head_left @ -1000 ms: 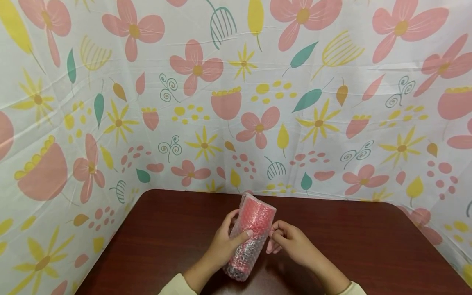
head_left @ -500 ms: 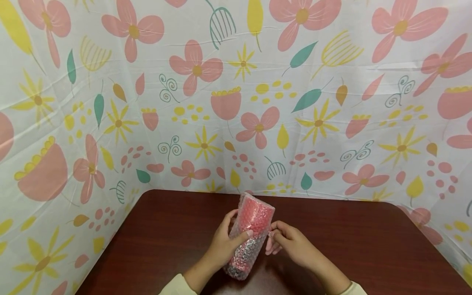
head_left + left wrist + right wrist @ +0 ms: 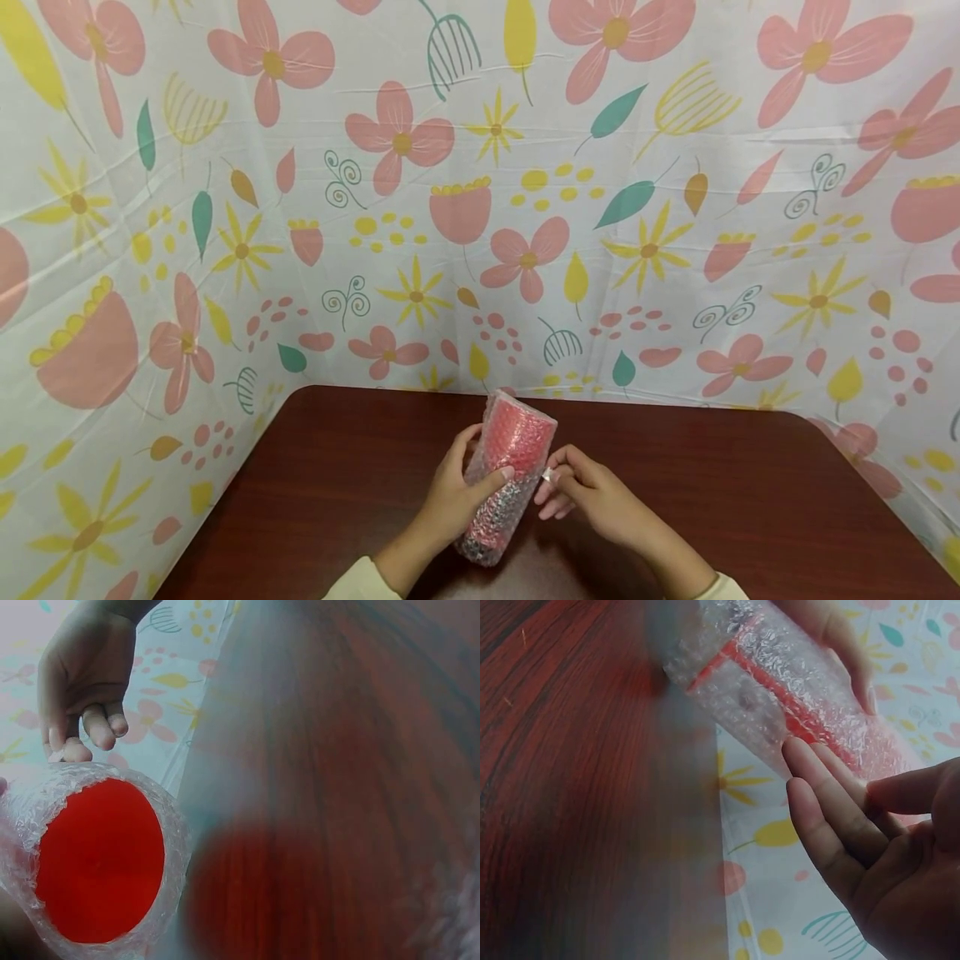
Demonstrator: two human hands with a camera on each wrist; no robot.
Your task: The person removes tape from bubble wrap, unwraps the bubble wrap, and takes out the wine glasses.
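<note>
My left hand (image 3: 455, 492) grips a red cylinder wrapped in bubble wrap (image 3: 510, 467), thumb across its front and fingers behind. It is held tilted above the table, its top leaning away. In the left wrist view the cylinder's round red end (image 3: 103, 862) shows inside a ring of bubble wrap (image 3: 174, 855). At the cylinder's right side, my right hand (image 3: 588, 492) pinches a small whitish tab (image 3: 547, 475) at the wrap between thumb and index finger. Its other fingers (image 3: 829, 802) extend alongside the wrap in the right wrist view. The wrap blurs a pale panel (image 3: 742, 697) with red bands.
A dark reddish-brown wooden table (image 3: 337, 467) with rounded back corners lies under the hands. Behind and to the left hangs a white cloth (image 3: 465, 325) printed with pink, yellow and green flowers and leaves. Pale sleeves (image 3: 363, 581) cover both forearms near the bottom edge.
The wrapped cylinder has shifted slightly left and up. My right hand's fingertips have come a little away from its side, and the whitish tab now shows between them.
</note>
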